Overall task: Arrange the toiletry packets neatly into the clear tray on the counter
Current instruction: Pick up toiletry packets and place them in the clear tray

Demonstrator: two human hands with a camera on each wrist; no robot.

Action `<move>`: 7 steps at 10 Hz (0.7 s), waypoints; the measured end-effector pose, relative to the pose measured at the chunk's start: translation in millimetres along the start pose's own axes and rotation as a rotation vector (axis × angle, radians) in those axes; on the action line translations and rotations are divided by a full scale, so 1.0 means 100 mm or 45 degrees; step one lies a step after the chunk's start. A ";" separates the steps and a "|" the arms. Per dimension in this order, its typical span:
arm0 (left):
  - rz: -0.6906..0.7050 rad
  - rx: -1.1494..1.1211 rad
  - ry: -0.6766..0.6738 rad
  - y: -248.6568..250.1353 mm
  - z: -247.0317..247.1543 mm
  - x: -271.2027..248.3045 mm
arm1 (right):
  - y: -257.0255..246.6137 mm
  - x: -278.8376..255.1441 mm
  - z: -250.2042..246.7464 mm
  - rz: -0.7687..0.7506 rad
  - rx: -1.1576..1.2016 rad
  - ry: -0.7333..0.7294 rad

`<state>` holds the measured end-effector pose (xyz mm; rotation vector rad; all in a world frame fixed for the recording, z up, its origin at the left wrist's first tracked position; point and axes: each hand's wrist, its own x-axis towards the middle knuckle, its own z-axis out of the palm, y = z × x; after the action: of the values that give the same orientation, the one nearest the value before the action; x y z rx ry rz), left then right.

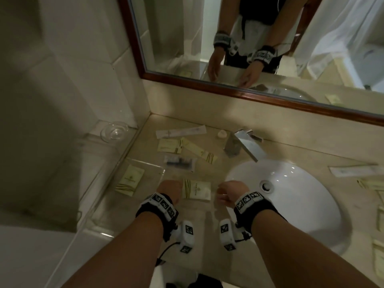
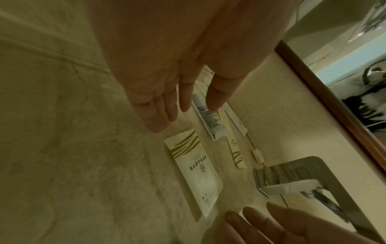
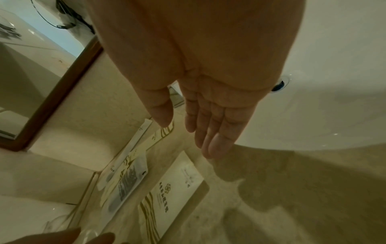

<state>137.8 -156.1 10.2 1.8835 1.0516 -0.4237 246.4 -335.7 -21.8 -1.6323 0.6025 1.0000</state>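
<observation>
Left hand [image 1: 168, 189] and right hand [image 1: 228, 192] are hovering over the near edge of the worktop [image 1: 280, 146], fingers straight and relaxed, grip apart on both, nothing held. Between the two hands a cream packet [image 1: 196, 191] with gold stripes is lying flat on the worktop, touching neither hand.

Clear tray [image 1: 160, 170] is sitting to the left, just beside the left hand; one cream packet [image 1: 130, 180] is lying in it. At the tray's far right corner a transparent sachet [image 1: 180, 162] with dark print is lying; whether on the rim or beside it, cannot tell.

Farther back, two more cream packets [image 1: 187, 148] are lying side by side, and a long white sleeve [image 1: 180, 132] is lying beyond them near the wall.

Right of the hands the white sink [image 1: 311, 194] is sitting in the worktop, with the chrome tap [image 1: 245, 145] at its far side. More packets [image 1: 372, 183] are lying right of the sink.
</observation>
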 end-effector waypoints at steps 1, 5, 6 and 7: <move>-0.036 0.030 0.024 0.02 0.04 0.10 | -0.03 0.09 0.00 -0.009 -0.038 -0.092; -0.196 -0.332 -0.115 -0.11 0.23 0.36 | -0.12 0.07 0.10 0.040 0.012 -0.154; -0.186 -0.379 -0.170 -0.10 0.26 0.31 | -0.09 0.02 0.07 -0.015 -0.078 -0.112; -0.182 -0.428 -0.217 -0.14 0.32 0.32 | -0.05 0.02 0.04 -0.007 -0.061 -0.145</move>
<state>149.0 -163.6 -34.9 1.4562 1.0720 -0.4501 250.5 -330.5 -21.0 -1.6057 0.5004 1.1028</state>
